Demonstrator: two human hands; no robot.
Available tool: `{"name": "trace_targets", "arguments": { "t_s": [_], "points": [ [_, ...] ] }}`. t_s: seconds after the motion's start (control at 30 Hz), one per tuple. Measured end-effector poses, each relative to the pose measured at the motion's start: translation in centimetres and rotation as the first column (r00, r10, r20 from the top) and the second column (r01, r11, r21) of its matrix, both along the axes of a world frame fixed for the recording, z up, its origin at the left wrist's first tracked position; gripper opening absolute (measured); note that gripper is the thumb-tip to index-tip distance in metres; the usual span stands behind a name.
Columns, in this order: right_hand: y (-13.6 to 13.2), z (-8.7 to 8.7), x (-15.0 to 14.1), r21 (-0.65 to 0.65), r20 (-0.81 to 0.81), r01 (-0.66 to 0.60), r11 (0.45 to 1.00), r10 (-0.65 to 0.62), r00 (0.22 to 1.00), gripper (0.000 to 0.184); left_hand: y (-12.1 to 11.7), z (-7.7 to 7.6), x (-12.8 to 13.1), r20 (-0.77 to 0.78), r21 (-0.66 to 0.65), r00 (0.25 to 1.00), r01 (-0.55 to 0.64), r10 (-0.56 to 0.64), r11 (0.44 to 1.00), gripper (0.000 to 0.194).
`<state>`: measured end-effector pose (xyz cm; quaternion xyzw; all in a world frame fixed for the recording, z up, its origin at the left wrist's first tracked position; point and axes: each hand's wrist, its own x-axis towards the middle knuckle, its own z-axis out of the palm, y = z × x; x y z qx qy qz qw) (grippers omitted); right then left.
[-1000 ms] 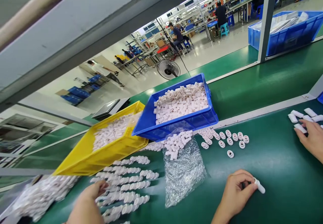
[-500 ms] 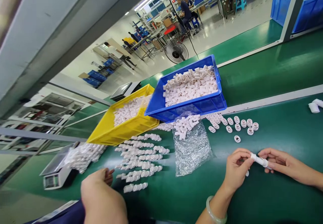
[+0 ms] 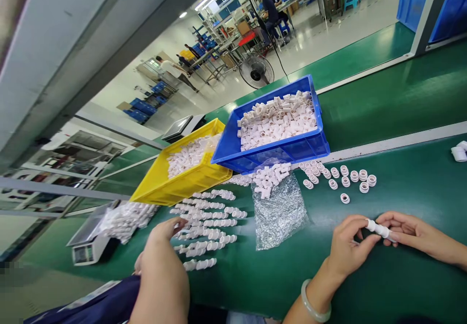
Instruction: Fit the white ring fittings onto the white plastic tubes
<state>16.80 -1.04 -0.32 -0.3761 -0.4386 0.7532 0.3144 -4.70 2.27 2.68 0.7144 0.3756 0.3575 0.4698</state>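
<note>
My left hand [image 3: 348, 246], with a pale green bangle on its wrist, pinches one end of a white plastic pipe fitting [image 3: 380, 230]. My right hand [image 3: 410, 230] grips the other end, so the piece lies slanted between both sets of fingertips. It looks like short ringed parts set end to end; the ends are covered by fingers. Just beyond, loose white plastic rings [image 3: 345, 198] lie scattered on the green table [image 3: 408, 178]. Left of these, a clear plastic bag [image 3: 279, 219] has white T-shaped fittings [image 3: 268, 180] at its top.
A co-worker's arm [image 3: 162, 270] reaches over rows of white fittings [image 3: 213, 222] at left. Behind stand a blue bin [image 3: 273, 151] and a yellow bin [image 3: 182, 183], both full of white fittings. A scale [image 3: 85, 251] bears a bagged pile. White elbows [image 3: 458, 153] lie far right.
The co-worker's hand has moved up and right onto the rows. My hands keep hold of the fitting, which shows slightly farther right. The whole view has shifted a little.
</note>
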Motion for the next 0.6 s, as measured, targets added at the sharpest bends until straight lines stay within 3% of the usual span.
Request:
{"name": "trace_targets", "arguments": {
  "t_s": [0.13,0.2,0.37,0.6],
  "points": [
    [-0.3,0.4,-0.7,-0.05,-0.113,-0.021,0.999,0.015,0.993,0.029,-0.8,-1.0,0.0,-0.136,0.152,0.991,0.036,-0.015,0.988,0.08],
    [-0.6,0.8,-1.2,-0.094,-0.19,-0.057,0.994,0.039,0.981,0.03,-1.1,-1.4,0.1,-0.199,0.187,0.98,0.055,-0.017,0.981,0.092],
    [-1.0,0.5,-1.7,-0.138,-0.263,-0.093,0.986,0.054,0.963,0.032,-1.2,-1.9,0.4,-0.253,0.212,0.967,0.088,-0.032,0.973,0.077],
    [-0.9,-0.2,-2.1,-0.081,-0.237,-0.131,0.988,0.109,0.965,0.036,-1.4,-2.5,0.3,-0.278,0.263,0.96,0.096,-0.019,0.96,0.054]
  ]
}}
